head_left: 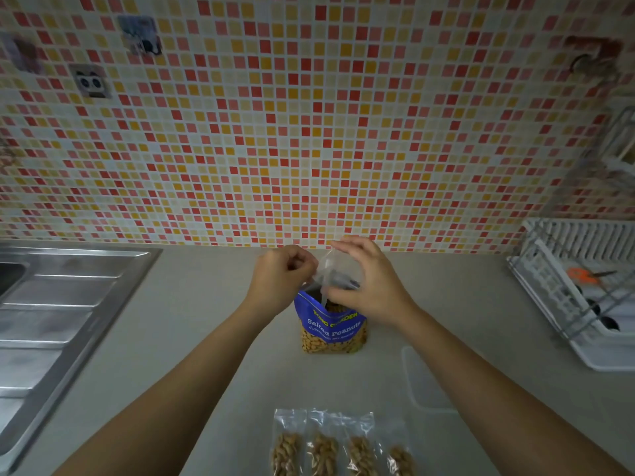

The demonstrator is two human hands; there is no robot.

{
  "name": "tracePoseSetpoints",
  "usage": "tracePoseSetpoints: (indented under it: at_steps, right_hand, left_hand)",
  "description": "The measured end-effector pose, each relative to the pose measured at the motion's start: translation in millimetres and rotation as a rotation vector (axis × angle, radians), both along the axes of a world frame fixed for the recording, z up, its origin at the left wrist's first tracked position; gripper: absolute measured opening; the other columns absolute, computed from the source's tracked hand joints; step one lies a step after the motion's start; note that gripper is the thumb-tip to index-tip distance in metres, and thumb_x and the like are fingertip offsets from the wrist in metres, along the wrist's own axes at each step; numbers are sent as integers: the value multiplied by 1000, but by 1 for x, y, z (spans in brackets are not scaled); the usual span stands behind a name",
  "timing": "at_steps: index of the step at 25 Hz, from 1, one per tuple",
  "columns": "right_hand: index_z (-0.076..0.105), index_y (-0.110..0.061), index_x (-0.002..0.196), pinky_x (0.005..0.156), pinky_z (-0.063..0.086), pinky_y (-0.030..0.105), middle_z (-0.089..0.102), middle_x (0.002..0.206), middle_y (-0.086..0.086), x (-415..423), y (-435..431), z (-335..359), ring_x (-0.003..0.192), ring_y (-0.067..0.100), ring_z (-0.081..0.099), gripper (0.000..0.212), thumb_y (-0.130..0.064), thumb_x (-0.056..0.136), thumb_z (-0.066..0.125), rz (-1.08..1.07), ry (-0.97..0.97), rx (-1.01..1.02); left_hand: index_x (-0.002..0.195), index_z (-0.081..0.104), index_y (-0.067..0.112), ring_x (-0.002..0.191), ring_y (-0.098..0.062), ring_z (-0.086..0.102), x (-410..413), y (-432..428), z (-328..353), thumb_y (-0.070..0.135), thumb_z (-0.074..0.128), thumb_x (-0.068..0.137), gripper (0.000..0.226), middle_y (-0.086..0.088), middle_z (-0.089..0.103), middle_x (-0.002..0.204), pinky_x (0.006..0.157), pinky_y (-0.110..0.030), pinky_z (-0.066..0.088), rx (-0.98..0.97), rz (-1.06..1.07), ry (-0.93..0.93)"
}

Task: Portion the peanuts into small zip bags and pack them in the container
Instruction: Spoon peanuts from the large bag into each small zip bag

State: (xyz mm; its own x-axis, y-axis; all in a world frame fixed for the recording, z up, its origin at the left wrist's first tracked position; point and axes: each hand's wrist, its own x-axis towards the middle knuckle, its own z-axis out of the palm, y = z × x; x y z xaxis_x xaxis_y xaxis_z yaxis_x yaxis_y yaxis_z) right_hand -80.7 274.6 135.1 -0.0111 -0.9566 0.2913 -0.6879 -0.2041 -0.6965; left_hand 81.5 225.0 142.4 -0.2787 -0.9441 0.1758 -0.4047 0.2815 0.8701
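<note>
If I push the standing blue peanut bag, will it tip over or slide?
The blue plastic bag of salted peanuts may tip from a high push: it stands upright and open-topped. Peanuts showing through its lower window probably weigh the base, so a low push might slide it.

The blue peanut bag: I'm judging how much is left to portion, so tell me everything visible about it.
The peanut bag is a glossy blue pouch printed Salted Peanuts, its clear lower window showing peanuts. It stands upright on the grey counter, top open. The left hand and right hand hold a small clear zip bag at its mouth; whether they touch the pouch is unclear.
</note>
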Motion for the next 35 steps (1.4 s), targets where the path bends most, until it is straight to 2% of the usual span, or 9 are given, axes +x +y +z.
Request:
tracePoseSetpoints:
  at_steps: [4, 6, 9, 15, 19, 22, 28, 31, 35]
  right_hand:
    - [47, -24, 131, 105, 32, 40, 54, 130, -4, 3, 3, -11, 124, 17, 45, 78, -55, 64, 71, -156, 258, -189]
    - [51, -24, 128, 104, 34, 47, 59, 125, -1, 4, 3, -17, 122, 19, 49, 74, -62, 66, 66, -264, 322, -278]
    - [54, -25, 124, 104, 31, 53, 63, 120, -2, 0, 3, -21, 118, 19, 52, 62, -58, 73, 64, -332, 347, -364]
    - [52, -29, 123, 103, 29, 57, 62, 116, -7, -10, 5, -21, 118, 15, 50, 58, -55, 73, 64, -235, 307, -368]
    - [54, -27, 122, 98, 34, 55, 64, 111, -8, -19, 6, -23, 112, 16, 52, 60, -52, 70, 70, -204, 305, -372]
    - [60, -25, 117, 96, 37, 51, 66, 104, -9, -29, 8, -26, 106, 16, 55, 58, -57, 68, 66, -200, 297, -380]
    - [59, -16, 122, 94, 46, 41, 62, 110, -5, -49, 18, -34, 105, 6, 53, 65, -52, 69, 69, -139, 125, -286]
    - [57, -16, 124, 88, 50, 33, 57, 111, -9, -52, 21, -39, 100, 7, 56, 66, -44, 69, 77, -135, 95, -239]
    - [56, -14, 126, 84, 50, 27, 55, 106, -12, -58, 19, -44, 95, 1, 54, 68, -43, 68, 78, -134, 110, -237]
  left_hand:
    - [73, 64, 22, 69, -17, 64, -8, 4, 0, 12, 61, 87, 17, -4, 68, 72, 68, -31, 53, 64, -12, 84]
    - [77, 67, 18, 70, -13, 64, -12, 7, 2, 14, 62, 86, 12, -6, 70, 75, 67, -24, 52, 77, -30, 112]
    - [81, 69, 16, 69, 0, 60, -16, 10, 6, 14, 62, 85, 8, 5, 67, 77, 61, -6, 45, -11, -46, 32]
    - [84, 70, 18, 72, 2, 53, -17, 7, 15, 18, 60, 86, 11, 12, 64, 79, 65, -15, 39, -92, -80, -135]
    - [88, 74, 13, 74, 2, 56, -19, 7, 18, 20, 60, 87, 15, 8, 68, 85, 65, -10, 41, -96, -127, -158]
    - [105, 69, 17, 77, 2, 55, -19, -3, 16, 27, 56, 91, 22, 9, 66, 97, 67, -11, 41, -111, -104, -143]
    - [131, 51, 15, 94, -16, 57, -36, -57, -19, 34, 59, 89, 47, -5, 60, 123, 82, -25, 41, -141, -189, -571]
    - [123, 57, 12, 96, -19, 59, -46, -65, -32, 29, 61, 88, 39, -8, 63, 115, 83, -25, 44, -160, -291, -727]
    - [103, 62, 8, 77, -13, 54, -37, -58, -22, 21, 58, 90, 19, -9, 65, 96, 70, -20, 43, -330, -309, -697]
